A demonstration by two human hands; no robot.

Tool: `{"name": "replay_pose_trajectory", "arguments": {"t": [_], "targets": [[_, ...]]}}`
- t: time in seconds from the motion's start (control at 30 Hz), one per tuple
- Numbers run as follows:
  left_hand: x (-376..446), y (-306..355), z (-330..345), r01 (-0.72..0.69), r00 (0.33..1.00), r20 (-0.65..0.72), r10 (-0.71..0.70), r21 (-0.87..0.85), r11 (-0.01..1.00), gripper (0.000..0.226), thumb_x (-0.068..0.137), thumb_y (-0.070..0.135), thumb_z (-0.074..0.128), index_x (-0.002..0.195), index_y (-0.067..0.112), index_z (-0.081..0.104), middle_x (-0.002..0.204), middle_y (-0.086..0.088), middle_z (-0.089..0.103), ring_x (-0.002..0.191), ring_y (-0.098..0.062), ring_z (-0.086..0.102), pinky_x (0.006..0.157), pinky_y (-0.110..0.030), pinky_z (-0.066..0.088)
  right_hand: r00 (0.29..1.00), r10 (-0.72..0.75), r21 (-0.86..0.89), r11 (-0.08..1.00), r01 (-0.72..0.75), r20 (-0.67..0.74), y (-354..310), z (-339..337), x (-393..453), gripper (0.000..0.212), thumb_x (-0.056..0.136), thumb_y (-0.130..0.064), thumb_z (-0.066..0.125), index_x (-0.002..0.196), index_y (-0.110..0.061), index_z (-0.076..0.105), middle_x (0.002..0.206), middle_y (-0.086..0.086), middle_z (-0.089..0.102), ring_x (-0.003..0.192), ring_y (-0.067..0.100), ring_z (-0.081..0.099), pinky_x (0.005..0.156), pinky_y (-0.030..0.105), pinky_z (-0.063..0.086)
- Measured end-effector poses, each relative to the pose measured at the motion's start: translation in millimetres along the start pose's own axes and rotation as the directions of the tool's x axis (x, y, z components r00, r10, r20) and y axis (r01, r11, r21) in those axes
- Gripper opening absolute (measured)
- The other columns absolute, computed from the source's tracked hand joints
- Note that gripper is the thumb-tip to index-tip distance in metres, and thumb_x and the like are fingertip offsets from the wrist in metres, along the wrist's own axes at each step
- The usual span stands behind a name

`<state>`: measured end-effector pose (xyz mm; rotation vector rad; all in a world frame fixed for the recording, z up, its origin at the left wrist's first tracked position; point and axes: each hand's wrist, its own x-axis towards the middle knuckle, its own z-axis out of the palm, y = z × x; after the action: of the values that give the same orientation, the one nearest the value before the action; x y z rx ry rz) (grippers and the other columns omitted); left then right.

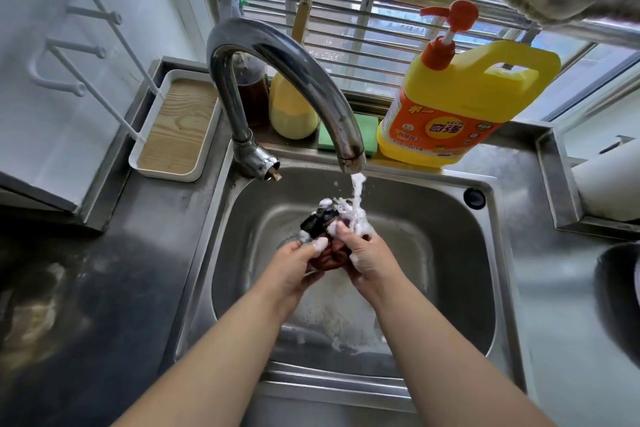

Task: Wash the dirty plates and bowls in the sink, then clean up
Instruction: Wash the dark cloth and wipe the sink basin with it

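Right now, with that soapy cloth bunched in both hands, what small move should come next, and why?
Probably shift the cloth fully under the running water and squeeze. Foam clings to it and to both hands, left hand and right hand, and the stream hits only its far edge.

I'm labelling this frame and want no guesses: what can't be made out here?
Head view only:
- Dark cloth: bunched in left hand and right hand, foam-covered; its full shape is hidden.
- Sink drain: behind hands and suds.
- Dark round vessel: cut by right edge.
- Brown bottle: behind faucet.
- Detergent jug small print: too small.
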<state>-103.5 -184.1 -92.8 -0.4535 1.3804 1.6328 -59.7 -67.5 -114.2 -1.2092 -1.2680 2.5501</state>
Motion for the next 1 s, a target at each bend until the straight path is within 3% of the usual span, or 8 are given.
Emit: {"name": "replay_pose_trajectory", "arguments": {"t": [0.1, 0.2, 0.3, 0.43, 0.57, 0.77, 0.87, 1.0], "targets": [[5, 12, 7, -0.056, 0.998, -0.036, 0.053, -0.111, 0.992, 0.027, 0.082, -0.018, 0.042, 0.096, -0.002, 0.057, 0.087, -0.020, 0.062, 0.075, -0.025, 0.062, 0.057, -0.027, 0.056, 0.999, -0.049, -0.202, 0.978, 0.048, -0.003, 0, 2, 0, 0.041, 0.085, 0.009, 0.060, 0.123, -0.002, 0.048, 0.110, 0.019, 0.067, 0.099, 0.033, 0.065, 0.080, 0.041, 0.055], [7, 17, 18, -0.118, 0.989, -0.105, 0.108, -0.097, 0.988, 0.034, 0.080, -0.024, 0.034, 0.093, 0.006, 0.046, 0.083, -0.017, 0.057, 0.068, -0.025, 0.058, 0.046, -0.031, 0.054, 0.993, -0.103, -0.335, 0.939, 0.077, -0.061, -2, 8, 2, 0.034, 0.094, -0.005, 0.055, 0.124, -0.013, 0.043, 0.117, 0.009, 0.064, 0.108, 0.025, 0.063, 0.091, 0.041, 0.053], [8, 22, 18, -0.166, 0.986, -0.039, 0.162, -0.173, 0.971, 0.050, 0.084, -0.021, 0.037, 0.125, 0.006, 0.046, 0.101, -0.016, 0.065, 0.076, -0.023, 0.067, 0.055, -0.032, 0.057, 0.988, -0.139, -0.393, 0.914, 0.101, -0.069, -11, 16, 6, 0.024, 0.102, -0.020, 0.042, 0.126, -0.022, 0.037, 0.106, -0.006, 0.062, 0.092, 0.002, 0.061, 0.071, 0.014, 0.051], [3, 28, 10, -0.207, 0.977, 0.003, 0.215, -0.260, 0.943, 0.034, 0.092, -0.012, 0.038, 0.106, 0.007, 0.063, 0.086, -0.006, 0.074, 0.074, -0.015, 0.071, 0.062, -0.027, 0.058, 0.997, -0.074, -0.352, 0.934, 0.059, -0.028, -16, 30, 16, 0.043, 0.094, -0.042, 0.048, 0.129, -0.017, 0.050, 0.115, 0.006, 0.064, 0.100, 0.017, 0.064, 0.088, 0.034, 0.053], [-2, 26, 4, -0.219, 0.976, -0.055, 0.212, -0.326, 0.920, 0.031, 0.094, -0.006, 0.041, 0.105, 0.011, 0.064, 0.092, -0.007, 0.072, 0.078, -0.015, 0.070, 0.073, -0.028, 0.057, 0.984, 0.018, -0.063, 0.998, -0.029, -0.177, -17, 46, 24, 0.014, 0.097, -0.036, 0.052, 0.097, -0.024, 0.059, 0.099, 0.005, 0.069, 0.080, 0.016, 0.064, 0.075, 0.034, 0.053], [-9, 21, -4, -0.204, 0.979, -0.085, 0.186, -0.361, 0.910, 0.030, 0.094, -0.003, 0.043, 0.113, 0.009, 0.062, 0.099, -0.011, 0.072, 0.089, -0.021, 0.068, 0.084, -0.034, 0.055, 0.988, -0.034, -0.231, 0.973, -0.001, -0.148, -21, 60, 29, 0.016, 0.096, -0.035, 0.052, 0.096, -0.022, 0.063, 0.089, -0.002, 0.066, 0.085, 0.019, 0.063, 0.076, 0.031, 0.052], [-10, 18, -7, -0.189, 0.981, -0.106, 0.160, -0.372, 0.909, 0.030, 0.094, -0.001, 0.044, 0.115, 0.010, 0.062, 0.104, -0.012, 0.070, 0.090, -0.022, 0.068, 0.075, -0.030, 0.058, 0.960, -0.278, -0.662, 0.727, 0.184, -0.038, -20, 53, 21, 0.022, 0.099, -0.026, 0.048, 0.111, -0.022, 0.066, 0.097, -0.010, 0.061, 0.097, 0.012, 0.057, 0.080, 0.020, 0.038], [-11, 15, -6, -0.154, 0.987, -0.093, 0.129, -0.367, 0.917, 0.031, 0.095, 0.002, 0.046, 0.122, 0.008, 0.059, 0.106, -0.012, 0.071, 0.090, -0.021, 0.070, 0.070, -0.029, 0.059, 0.872, -0.483, -0.794, 0.498, 0.349, 0.080, -13, 42, -3, 0.018, 0.096, -0.020, 0.058, 0.099, -0.007, 0.070, 0.087, 0.001, 0.065, 0.084, 0.014, 0.058, 0.072, 0.013, 0.035]]}}
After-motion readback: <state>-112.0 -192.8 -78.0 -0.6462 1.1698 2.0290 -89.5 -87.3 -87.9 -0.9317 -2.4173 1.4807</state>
